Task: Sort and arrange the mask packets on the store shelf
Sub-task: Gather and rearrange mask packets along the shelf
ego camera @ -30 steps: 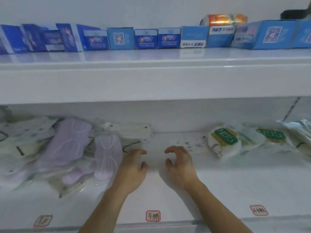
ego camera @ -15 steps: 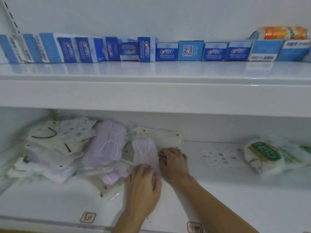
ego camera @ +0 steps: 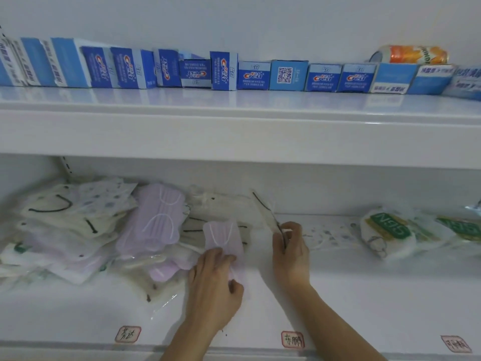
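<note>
A lilac mask packet is pinned mid-shelf under the curled left hand; a cream packet is pinched on edge by the right hand. Each colour is best lifted separately from the pile.

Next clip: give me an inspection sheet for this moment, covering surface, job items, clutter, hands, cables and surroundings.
Surface: white lower shelf; bare patch at right front; three red-stamped labels on its front edge.
Job's things: loose heap of mask packets at left, lilac and pale ones overlapping; small lilac packet at the heap's right edge; green-labelled packets at right.
Clutter: nothing seen beyond the unsorted heap.
Hands: left hand holds the small lilac packet's near end; right hand pinches a pale packet and tilts it up.
Cables: nothing seen.
Surroundings: upper shelf carries a row of blue toothpaste boxes and an orange can lying on its side; white wall behind.
</note>
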A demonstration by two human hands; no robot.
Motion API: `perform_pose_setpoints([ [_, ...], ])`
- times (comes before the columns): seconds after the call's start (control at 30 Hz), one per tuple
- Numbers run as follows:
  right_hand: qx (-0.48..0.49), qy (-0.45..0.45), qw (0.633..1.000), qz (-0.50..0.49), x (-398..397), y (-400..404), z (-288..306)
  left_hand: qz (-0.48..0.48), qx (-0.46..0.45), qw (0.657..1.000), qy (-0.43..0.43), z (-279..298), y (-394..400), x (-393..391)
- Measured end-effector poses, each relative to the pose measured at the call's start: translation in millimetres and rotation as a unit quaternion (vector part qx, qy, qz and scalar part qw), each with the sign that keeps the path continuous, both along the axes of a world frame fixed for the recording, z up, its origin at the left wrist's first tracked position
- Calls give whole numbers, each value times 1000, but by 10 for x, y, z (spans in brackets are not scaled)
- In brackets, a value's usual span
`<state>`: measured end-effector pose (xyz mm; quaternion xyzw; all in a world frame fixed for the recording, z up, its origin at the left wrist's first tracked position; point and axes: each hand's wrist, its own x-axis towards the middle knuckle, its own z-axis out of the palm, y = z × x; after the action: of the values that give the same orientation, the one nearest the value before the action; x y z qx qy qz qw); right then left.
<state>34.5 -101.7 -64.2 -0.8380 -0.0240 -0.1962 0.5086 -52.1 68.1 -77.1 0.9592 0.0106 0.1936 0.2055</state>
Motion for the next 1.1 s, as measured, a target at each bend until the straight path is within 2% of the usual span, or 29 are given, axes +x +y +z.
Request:
perform_pose_setpoints([
  [0.13,-11,-23,1000,15,5,78,58,-98,-21,995,20,43,1,-148],
  [0.27,-135,-65,985,91,91,423,198,-101,-69,992,33,40,34,-114],
  [0.37,-324,3,930,170,212,741,316,-58,-88,994,-26,18,28,-72],
  [0.43,-379,75,887,252,278,867,364,-31,-118,992,-39,30,58,-59],
  [0.5,-393,109,861,305,331,934,390,-30,-159,986,-46,19,99,-48],
  [0.57,-392,103,858,314,390,946,388,-28,-180,982,-41,25,105,-59],
  [0.87,-293,53,913,279,398,858,321,-9,-192,981,-11,-4,85,-49],
  [1.03,-259,84,916,296,403,717,342,-2,-180,984,-11,4,73,-14],
  [1.1,-275,92,914,285,429,681,342,0,-171,985,-10,14,65,-13],
])
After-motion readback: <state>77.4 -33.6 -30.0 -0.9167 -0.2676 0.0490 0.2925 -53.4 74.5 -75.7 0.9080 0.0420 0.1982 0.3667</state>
